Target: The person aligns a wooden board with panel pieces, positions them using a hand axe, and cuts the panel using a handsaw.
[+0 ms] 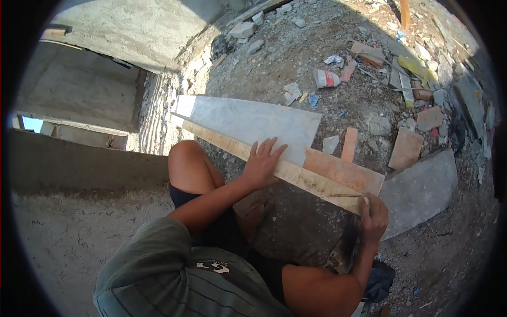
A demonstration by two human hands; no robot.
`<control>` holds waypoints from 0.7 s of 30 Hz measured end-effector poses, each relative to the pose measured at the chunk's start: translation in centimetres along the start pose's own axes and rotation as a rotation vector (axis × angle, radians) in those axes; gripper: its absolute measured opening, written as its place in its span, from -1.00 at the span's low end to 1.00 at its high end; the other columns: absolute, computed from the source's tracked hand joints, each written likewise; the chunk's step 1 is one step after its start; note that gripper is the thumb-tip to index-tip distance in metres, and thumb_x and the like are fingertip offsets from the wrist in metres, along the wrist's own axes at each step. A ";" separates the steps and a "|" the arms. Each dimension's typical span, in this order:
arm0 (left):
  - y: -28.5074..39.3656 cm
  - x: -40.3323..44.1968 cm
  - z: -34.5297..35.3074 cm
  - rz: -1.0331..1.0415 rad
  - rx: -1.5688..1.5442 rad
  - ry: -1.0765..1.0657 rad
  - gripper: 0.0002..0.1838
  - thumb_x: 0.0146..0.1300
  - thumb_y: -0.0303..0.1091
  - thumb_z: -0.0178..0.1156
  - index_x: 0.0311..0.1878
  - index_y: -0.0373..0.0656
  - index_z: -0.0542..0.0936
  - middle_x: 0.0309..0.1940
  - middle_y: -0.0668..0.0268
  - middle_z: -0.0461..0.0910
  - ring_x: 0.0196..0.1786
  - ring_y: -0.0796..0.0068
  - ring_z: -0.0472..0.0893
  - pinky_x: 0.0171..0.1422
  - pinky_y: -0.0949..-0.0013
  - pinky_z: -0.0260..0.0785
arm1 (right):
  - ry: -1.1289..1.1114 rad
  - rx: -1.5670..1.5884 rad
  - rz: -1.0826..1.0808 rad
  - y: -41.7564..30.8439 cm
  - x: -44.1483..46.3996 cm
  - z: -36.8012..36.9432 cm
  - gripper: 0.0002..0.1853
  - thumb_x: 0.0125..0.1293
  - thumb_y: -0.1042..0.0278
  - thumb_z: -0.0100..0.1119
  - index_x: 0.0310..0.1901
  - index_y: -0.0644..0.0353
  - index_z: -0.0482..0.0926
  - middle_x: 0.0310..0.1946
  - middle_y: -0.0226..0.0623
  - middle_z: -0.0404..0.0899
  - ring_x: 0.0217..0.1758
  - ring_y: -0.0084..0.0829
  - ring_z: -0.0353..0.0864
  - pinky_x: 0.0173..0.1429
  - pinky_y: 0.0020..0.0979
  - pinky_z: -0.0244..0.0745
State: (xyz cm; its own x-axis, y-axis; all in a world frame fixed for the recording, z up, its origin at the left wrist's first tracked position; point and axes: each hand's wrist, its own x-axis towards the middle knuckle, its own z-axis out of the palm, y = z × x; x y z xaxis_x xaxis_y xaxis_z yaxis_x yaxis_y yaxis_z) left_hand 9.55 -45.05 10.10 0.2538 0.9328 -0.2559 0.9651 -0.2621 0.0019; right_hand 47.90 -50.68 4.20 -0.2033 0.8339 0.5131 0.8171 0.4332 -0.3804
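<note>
A long, pale wooden strip (222,138) lies slantwise across a large grey tile (264,119) and a reddish-brown tile piece (343,168). My left hand (264,165) presses on the strip near its middle, fingers spread. At the strip's right end is my right hand (374,215), its fingers closed in a pinch. A thin, dark, pencil-like stick (346,196) points left from those fingertips along the strip; its exact kind is unclear. Another grey slab (422,195) lies on the ground beyond my right hand.
Broken tiles (405,148), a crumpled white and red cup (326,78), a yellow wrapper (417,70) and stones litter the dirt ahead. A concrete wall (137,31) rises at upper left. My bent knee (187,158) is close to the strip's left part.
</note>
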 end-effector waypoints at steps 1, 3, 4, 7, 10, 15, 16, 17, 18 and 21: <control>-0.5 0.1 0.7 -0.012 0.111 -0.062 0.30 -0.15 0.01 0.66 0.65 0.00 0.12 0.60 -0.13 0.08 0.67 -0.18 0.05 0.70 -0.21 -0.08 | -0.020 0.004 0.001 0.1 -0.3 0.2 -0.74 0.16 0.51 0.40 -0.08 0.12 0.72 -0.02 -0.19 0.69 0.00 -0.06 0.73 0.02 -0.09 0.68; -0.7 -0.5 2.7 -0.258 -0.068 0.003 0.37 -0.16 -0.04 0.68 0.68 0.00 0.01 0.62 -0.20 -0.03 0.69 -0.23 -0.04 0.72 -0.20 -0.12 | -0.068 -0.002 0.007 0.1 -0.6 -0.3 -0.79 0.19 0.51 0.35 -0.12 0.11 0.72 -0.02 -0.22 0.70 -0.02 -0.10 0.75 -0.01 -0.13 0.69; -1.1 -1.3 3.8 -0.533 -0.238 0.064 0.45 -0.17 -0.09 0.69 0.71 0.00 -0.10 0.64 -0.27 -0.13 0.71 -0.27 -0.13 0.73 -0.19 -0.16 | -0.076 -0.014 0.021 -0.1 -0.5 -0.7 -0.79 0.19 0.51 0.35 -0.12 0.11 0.72 -0.02 -0.22 0.70 -0.02 -0.10 0.75 -0.01 -0.13 0.69; -4.1 -3.1 8.1 -0.516 -0.516 0.229 0.49 -0.12 -0.15 0.65 0.72 -0.01 -0.25 0.64 -0.36 -0.29 0.70 -0.36 -0.25 0.73 -0.18 -0.22 | -0.113 0.006 0.032 -0.6 0.0 -1.6 -0.73 0.10 0.50 0.38 -0.11 0.12 0.72 0.01 -0.22 0.69 0.01 -0.11 0.75 0.03 -0.13 0.70; -2.0 -3.9 7.7 -0.741 -0.747 0.457 0.41 -0.05 -0.26 0.59 0.72 -0.04 -0.23 0.64 -0.37 -0.35 0.70 -0.37 -0.27 0.73 -0.22 -0.26 | -0.164 0.019 0.053 -0.6 1.8 -3.1 -0.58 -0.04 0.47 0.49 -0.04 0.12 0.71 0.03 -0.21 0.68 0.03 -0.10 0.74 0.06 -0.14 0.70; -3.4 -2.9 3.8 -0.619 -0.454 0.427 0.22 0.00 -0.14 0.54 0.69 -0.03 0.04 0.67 -0.19 -0.12 0.72 -0.23 -0.13 0.74 -0.18 -0.25 | -0.306 0.074 0.139 0.2 4.0 -5.7 -0.35 -0.24 0.44 0.61 0.04 0.12 0.68 0.09 -0.21 0.67 0.08 -0.05 0.73 0.10 -0.11 0.68; -2.6 -2.2 0.4 -0.279 -0.184 0.162 0.15 0.01 -0.07 0.52 0.67 -0.03 0.14 0.67 -0.10 -0.01 0.72 -0.14 -0.05 0.75 -0.18 -0.24 | -0.358 0.098 0.190 0.4 3.9 -6.2 -0.31 -0.30 0.44 0.62 0.06 0.11 0.68 0.14 -0.21 0.66 0.10 -0.04 0.72 0.10 -0.10 0.68; -2.0 -1.3 -2.4 -0.272 -0.189 0.163 0.15 0.01 -0.07 0.52 0.67 -0.03 0.14 0.67 -0.10 -0.01 0.72 -0.14 -0.05 0.75 -0.18 -0.24 | -0.357 0.090 0.193 0.7 3.7 -6.8 -0.31 -0.30 0.44 0.62 0.06 0.11 0.68 0.14 -0.21 0.66 0.10 -0.04 0.72 0.10 -0.10 0.68; -1.6 -0.3 -5.1 0.010 -0.051 0.106 0.13 0.00 0.02 0.53 0.64 -0.04 0.21 0.60 -0.02 0.15 0.67 -0.09 0.08 0.74 -0.19 -0.18 | -0.371 0.100 0.238 1.0 3.5 -7.5 -0.28 -0.32 0.42 0.63 0.07 0.12 0.68 0.13 -0.21 0.68 0.09 -0.04 0.73 0.11 -0.11 0.68; -3.3 0.6 -6.1 0.210 0.059 0.076 0.12 -0.05 0.20 0.54 0.57 -0.05 0.32 0.48 0.07 0.37 0.59 -0.03 0.27 0.72 -0.23 -0.08 | -0.381 0.120 0.320 2.4 2.3 -9.6 -0.28 -0.33 0.39 0.61 0.07 0.14 0.68 0.10 -0.17 0.71 0.07 -0.03 0.75 0.13 -0.11 0.68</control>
State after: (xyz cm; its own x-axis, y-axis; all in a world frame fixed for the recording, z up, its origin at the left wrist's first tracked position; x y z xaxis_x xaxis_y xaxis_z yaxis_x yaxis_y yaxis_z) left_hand 6.93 -42.09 15.82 0.4554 0.8714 -0.1823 0.8854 -0.4647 -0.0097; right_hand 54.59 -51.00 11.81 -0.1540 0.9869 0.0479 0.8073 0.1536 -0.5698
